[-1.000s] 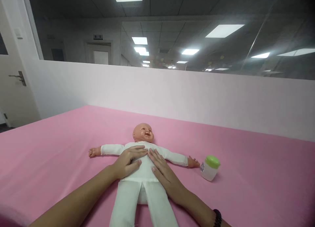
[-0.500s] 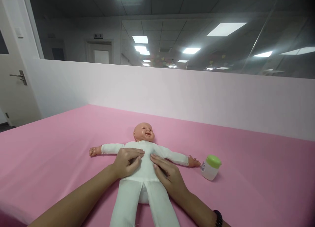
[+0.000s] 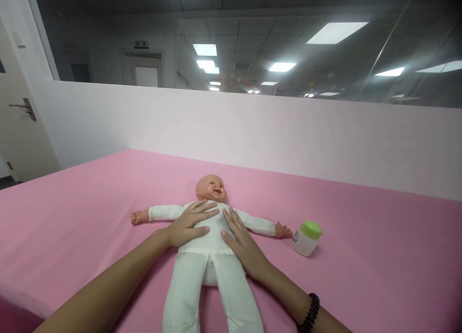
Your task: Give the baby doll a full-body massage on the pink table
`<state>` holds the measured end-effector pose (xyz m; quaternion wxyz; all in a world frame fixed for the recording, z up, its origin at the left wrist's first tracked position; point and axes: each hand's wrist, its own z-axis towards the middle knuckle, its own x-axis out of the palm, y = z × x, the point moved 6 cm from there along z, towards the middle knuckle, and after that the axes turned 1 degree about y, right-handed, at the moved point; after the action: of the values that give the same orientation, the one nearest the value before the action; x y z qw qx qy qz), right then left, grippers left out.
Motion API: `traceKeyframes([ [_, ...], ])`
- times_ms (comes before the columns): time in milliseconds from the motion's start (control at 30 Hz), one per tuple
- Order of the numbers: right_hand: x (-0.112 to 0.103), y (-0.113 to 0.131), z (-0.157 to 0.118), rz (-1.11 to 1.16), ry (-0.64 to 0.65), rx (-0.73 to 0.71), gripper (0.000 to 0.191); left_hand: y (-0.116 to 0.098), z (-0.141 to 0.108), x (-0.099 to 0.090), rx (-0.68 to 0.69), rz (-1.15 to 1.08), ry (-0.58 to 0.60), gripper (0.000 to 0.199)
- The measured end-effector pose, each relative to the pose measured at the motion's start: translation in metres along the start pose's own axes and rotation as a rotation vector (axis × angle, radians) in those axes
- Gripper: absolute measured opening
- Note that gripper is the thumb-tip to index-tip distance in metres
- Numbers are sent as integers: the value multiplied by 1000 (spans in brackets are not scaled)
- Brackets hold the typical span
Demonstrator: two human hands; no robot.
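Note:
A baby doll (image 3: 211,246) with a white cloth body lies on its back, arms stretched out to both sides and its head away from me. My left hand (image 3: 191,223) rests flat on the left side of its chest, fingers spread. On the right side of the chest lies my right hand (image 3: 243,241), fingers stretched toward the doll's shoulder and thumb apart. Neither hand grips anything. Beside the doll's hand on the right stands a small translucent jar (image 3: 306,239) with a green lid.
A pink sheet (image 3: 90,198) covers the surface under the doll. Behind it runs a low white wall (image 3: 252,131) with a dark glass window (image 3: 231,39) above. A door (image 3: 21,116) with a metal handle is at the far left. A black bead bracelet (image 3: 310,313) circles my right wrist.
Both hands have slid up the doll's chest toward its shoulders, and their fingers have spread and straightened. The camera view has tilted slightly down.

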<state>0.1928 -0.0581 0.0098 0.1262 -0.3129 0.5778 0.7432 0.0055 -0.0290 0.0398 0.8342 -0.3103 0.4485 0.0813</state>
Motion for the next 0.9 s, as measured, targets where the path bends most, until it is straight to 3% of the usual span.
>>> traceKeyframes([
  [167, -2, -8, 11, 2, -58, 34, 82, 14, 6, -3, -84, 44, 11, 56],
  [333, -5, -17, 23, 53, -142, 21, 81, 34, 11, -3, -183, -7, -106, 55],
  [433, -7, -15, 22, 72, -173, -33, 75, 34, 11, -3, -189, -50, -145, 55],
  [533, -8, -1, 16, 25, -127, -184, 61, 25, 7, -5, -142, -103, -126, 52],
  [667, -6, 16, 6, -29, 20, -309, 53, 15, 0, -6, -107, -148, 6, 62],
  [800, -4, 11, 9, -29, 65, -215, 54, 17, -2, -4, -113, -111, 74, 73],
  [900, -4, 0, 17, -30, 21, -120, 60, 24, 2, -3, -156, -72, 66, 72],
])
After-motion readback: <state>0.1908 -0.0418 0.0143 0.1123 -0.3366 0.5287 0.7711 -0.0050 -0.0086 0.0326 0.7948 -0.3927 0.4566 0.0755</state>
